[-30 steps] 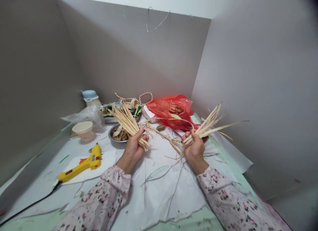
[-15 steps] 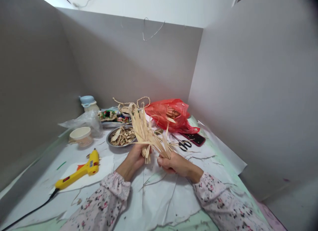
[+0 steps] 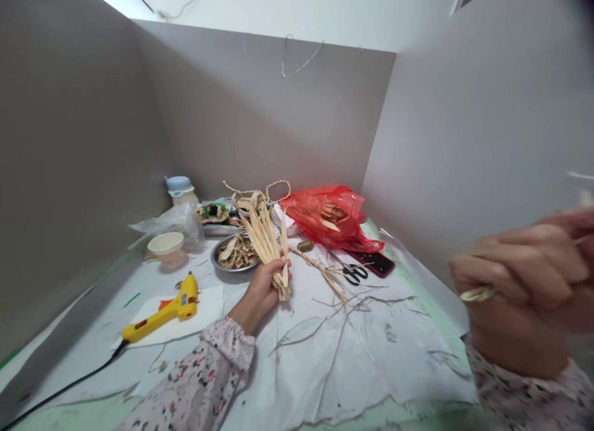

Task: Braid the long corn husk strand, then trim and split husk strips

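Observation:
My left hand (image 3: pixel 263 287) is closed round a bundle of pale dried leaf strips (image 3: pixel 262 233), which fans upward over the table. One strip stands a little apart on the bundle's right side. Raised at the far right edge, close to the camera, is my right hand (image 3: pixel 524 276), its fingers curled into a fist. A short end of dried strip (image 3: pixel 480 294) pokes out below those fingers; the rest is hidden or blurred. Several thin dried stalks (image 3: pixel 327 271) lie on the paper to the right of the left hand, near black-handled scissors (image 3: pixel 356 274).
A metal bowl (image 3: pixel 214 258) of dried scraps stands behind my left hand. On the left lie a yellow glue gun (image 3: pixel 160 316) with a cord and a white tub (image 3: pixel 166 250). A red plastic bag (image 3: pixel 306 211) and a phone (image 3: pixel 378 264) are behind right. Grey partitions (image 3: pixel 278 122) enclose the table.
My right hand has left the spot beside the left hand and moved far right and up, with some strip in it. The left hand still holds its bundle. The view has shifted slightly.

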Available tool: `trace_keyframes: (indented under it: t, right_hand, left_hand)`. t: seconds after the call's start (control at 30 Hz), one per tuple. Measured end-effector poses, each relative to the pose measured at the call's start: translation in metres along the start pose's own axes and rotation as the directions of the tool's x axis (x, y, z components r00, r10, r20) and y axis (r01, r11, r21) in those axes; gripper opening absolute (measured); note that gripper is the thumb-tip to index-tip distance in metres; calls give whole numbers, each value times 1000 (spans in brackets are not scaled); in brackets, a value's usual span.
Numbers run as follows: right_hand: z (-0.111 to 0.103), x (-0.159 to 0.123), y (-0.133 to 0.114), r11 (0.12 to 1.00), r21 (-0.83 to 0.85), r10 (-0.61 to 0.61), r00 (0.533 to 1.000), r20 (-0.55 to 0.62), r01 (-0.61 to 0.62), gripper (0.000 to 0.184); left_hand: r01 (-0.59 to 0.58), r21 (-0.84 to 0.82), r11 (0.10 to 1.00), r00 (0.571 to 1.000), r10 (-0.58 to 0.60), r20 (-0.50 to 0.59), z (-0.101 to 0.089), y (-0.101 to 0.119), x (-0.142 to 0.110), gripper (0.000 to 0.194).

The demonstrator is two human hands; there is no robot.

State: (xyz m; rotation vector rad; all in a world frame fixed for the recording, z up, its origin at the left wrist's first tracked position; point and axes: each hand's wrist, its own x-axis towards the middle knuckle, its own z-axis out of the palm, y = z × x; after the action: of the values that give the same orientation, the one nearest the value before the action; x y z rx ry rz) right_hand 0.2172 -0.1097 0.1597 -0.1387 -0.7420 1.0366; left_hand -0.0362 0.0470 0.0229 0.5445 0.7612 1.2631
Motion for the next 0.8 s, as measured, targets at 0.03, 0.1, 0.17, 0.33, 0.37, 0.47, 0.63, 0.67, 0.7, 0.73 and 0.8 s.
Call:
trace_keyframes:
  t: [0.03, 0.1, 0.17, 0.33, 0.37, 0.47, 0.63, 0.67, 0.7, 0.73, 0.8]
  right_hand:
    - [4, 1, 0, 999, 16, -33, 999, -14, 33, 12]
    - [5, 6, 17, 999, -33, -4, 999, -46, 3, 3]
    - [-4, 10, 55, 968, -200, 137, 987, -85, -152, 8]
    - [-60, 3, 172, 686, -577, 389, 894, -225, -443, 33]
    - [-69, -2, 186, 632, -625, 422, 880, -219, -459, 34]
    - [-84, -14, 201, 550, -755, 471, 879, -72, -356, 30]
    - [-86, -16, 194, 553, -757, 458, 886, -73, -348, 34]
    - [-86, -14, 193, 537, -766, 435, 894, -106, -352, 33]
    - [-87, -11, 192, 524, -780, 399, 907, -131, -343, 34]
    - [-87, -8, 191, 516, -794, 351, 925, -146, -321, 36]
    - [-85, -1, 190, 528, -813, 242, 961, -134, -246, 40]
  left_hand:
    - [-7, 13, 1000, 1000, 7, 4, -1, -1, 1, 19]
    - [-37, 52, 998, 999, 35, 36, -1, -4, 1, 20]
    - [-68, 106, 992, 994, 59, 90, -2, -7, 0, 23]
    - [-108, 266, 958, 964, 37, 262, 0, -19, -6, 26]
    - [-117, 299, 947, 954, 24, 299, 1, -21, -8, 25]
    - [-154, 412, 898, 928, -12, 372, 2, -26, -11, 25]
    - [-225, 494, 840, 912, 4, 410, 5, -24, -16, 34]
    - [-242, 474, 847, 911, 29, 412, 6, -22, -16, 39]
    - [-259, 449, 855, 912, 64, 404, 5, -21, -15, 42]
    - [-276, 421, 864, 918, 106, 383, 5, -20, -14, 43]
    - [-300, 376, 877, 933, 187, 307, 3, -18, -10, 39]
